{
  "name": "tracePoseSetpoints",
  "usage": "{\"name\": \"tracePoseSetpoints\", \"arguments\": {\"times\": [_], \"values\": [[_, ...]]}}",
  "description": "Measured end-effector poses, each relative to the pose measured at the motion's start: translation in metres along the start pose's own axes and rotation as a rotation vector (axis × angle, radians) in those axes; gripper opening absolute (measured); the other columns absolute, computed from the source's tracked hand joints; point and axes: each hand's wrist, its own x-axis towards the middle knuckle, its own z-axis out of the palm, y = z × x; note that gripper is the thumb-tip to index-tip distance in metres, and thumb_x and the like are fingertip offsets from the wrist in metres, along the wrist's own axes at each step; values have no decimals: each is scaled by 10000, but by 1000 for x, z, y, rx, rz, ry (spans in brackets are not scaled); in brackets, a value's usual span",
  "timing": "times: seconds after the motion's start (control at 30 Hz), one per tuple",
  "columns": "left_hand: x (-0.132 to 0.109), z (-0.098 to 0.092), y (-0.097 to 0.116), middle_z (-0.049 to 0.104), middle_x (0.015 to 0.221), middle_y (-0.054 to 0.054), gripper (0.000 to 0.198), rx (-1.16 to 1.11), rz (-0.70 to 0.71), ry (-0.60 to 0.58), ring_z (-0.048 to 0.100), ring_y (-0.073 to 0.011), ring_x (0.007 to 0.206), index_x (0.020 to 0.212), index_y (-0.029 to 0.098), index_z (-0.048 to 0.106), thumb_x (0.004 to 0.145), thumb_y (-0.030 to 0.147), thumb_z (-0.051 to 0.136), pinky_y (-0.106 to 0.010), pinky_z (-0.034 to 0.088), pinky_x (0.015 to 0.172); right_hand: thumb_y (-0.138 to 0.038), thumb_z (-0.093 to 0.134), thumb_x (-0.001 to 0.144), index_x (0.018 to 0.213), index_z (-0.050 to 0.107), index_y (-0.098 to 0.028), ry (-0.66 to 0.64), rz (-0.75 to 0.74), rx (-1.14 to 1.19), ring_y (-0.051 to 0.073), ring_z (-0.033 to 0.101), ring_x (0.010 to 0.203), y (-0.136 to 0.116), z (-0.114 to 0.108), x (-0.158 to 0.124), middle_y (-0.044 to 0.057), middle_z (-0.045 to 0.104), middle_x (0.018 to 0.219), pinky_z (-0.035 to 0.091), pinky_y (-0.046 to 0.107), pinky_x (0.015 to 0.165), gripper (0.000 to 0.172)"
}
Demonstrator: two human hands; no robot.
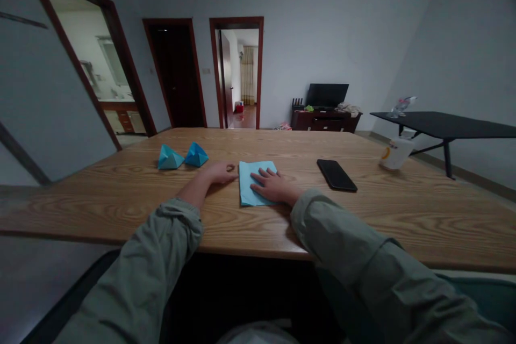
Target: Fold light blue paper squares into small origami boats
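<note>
A light blue sheet of paper (246,193) with straight edges lies flat on the wooden table in front of me. My right hand (274,185) rests palm down on it, fingers spread. Just left of the paper, my left hand (220,173) lies on the tabletop with its fingers curled in and nothing visible in them. Its fingertips come close to the paper's left edge; whether they touch it I cannot tell. Beyond my left hand stand two folded paper shapes with pointed tops, a light blue one (170,157) and a darker blue one (196,155), side by side.
On the wooden table (121,201), a black phone (337,175) lies right of the paper. Farther right, a white cup (396,152) stands tilted in view. Behind it is a black folding table (451,123). A television (327,95) sits on a dark cabinet by the far wall.
</note>
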Motion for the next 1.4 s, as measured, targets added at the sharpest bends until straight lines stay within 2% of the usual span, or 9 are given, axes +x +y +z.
{"name": "tracePoseSetpoints", "arguments": {"times": [0.1, 0.17, 0.37, 0.57, 0.73, 0.87, 1.07, 1.23, 1.4], "values": [[-1, -2, 10, 482, 1428, -77, 463, 29, 3, 293, 428, -241, 1319, 1282, 194, 561, 876, 395, 470, -371, 290, 1119, -628, 239, 923, 1481, 302, -320, 21, 13, -27, 358, 257, 1390, -4, 3, 1, 93, 279, 1543, 173, 599, 1084, 640], [0, 4, 34, 452, 1455, -64, 468, -5, 128, 353, 379, -203, 1356, 1322, 189, 522, 919, 391, 395, -340, 247, 1141, -620, 242, 922, 1488, 286, -315, 34, 34, -31, 364, 252, 1392, -6, 4, 2, 86, 266, 1550, 163, 605, 1087, 644], [9, 40, 92, 365, 1506, -101, 592, -39, 183, 27, 317, -234, 1394, 1401, 162, 411, 964, 499, 198, -392, 252, 1132, -344, 291, 938, 1500, 281, -217, -26, -32, -95, 354, 170, 1426, -11, 7, 5, 101, 206, 1568, 132, 602, 1104, 577], [16, 43, 62, 263, 1549, -117, 676, 125, 21, -5, 197, -290, 1437, 1464, 176, 322, 935, 570, 173, -481, 166, 1152, -469, 201, 949, 1505, 247, -138, 24, 45, -30, 329, 190, 1426, -6, 12, 13, 141, 215, 1559, 150, 568, 1115, 648], [24, 45, 50, 166, 1578, -94, 722, 137, -122, -16, 149, -285, 1449, 1504, 178, 225, 910, 584, 154, -530, 136, 1149, -515, 226, 939, 1502, 227, -130, -11, 224, 24, 329, 176, 1428, 36, 8, 21, 149, 202, 1562, 136, 605, 1101, 682], [24, 45, 51, 148, 1581, -97, 746, 126, -122, -26, 128, -294, 1452, 1507, 179, 215, 900, 606, 139, -555, 115, 1144, -504, 225, 943, 1501, 237, -153, 15, 327, 52, 349, 154, 1428, 64, 4, 24, 141, 192, 1567, 82, 642, 1091, 659], [16, 33, 45, 174, 1575, -119, 749, 98, -103, -44, 149, -317, 1444, 1497, 150, 232, 900, 601, 200, -543, 131, 1142, -463, 251, 947, 1470, 304, -174, 40, 293, 55, 375, 219, 1395, 62, 4, 21, 167, 270, 1532, 109, 678, 1059, 600], [10, 29, 56, 116, 1592, -76, 672, 82, 30, 122, 46, -268, 1463, 1505, 183, 181, 935, 538, 194, -491, 75, 1163, -432, 265, 950, 1463, 309, -154, 52, 277, 38, 404, 253, 1371, 56, 3, 17, 194, 287, 1516, 144, 702, 1031, 586], [9, 43, 74, 139, 1586, -89, 704, 96, 110, -58, 97, -301, 1455, 1500, 182, 217, 920, 581, 199, -512, 114, 1153, -402, 295, 955, 1512, 196, -215, 112, 171, 46, 360, 168, 1421, 48, -1, 18, 123, 158, 1578, 153, 620, 1084, 596]]}}
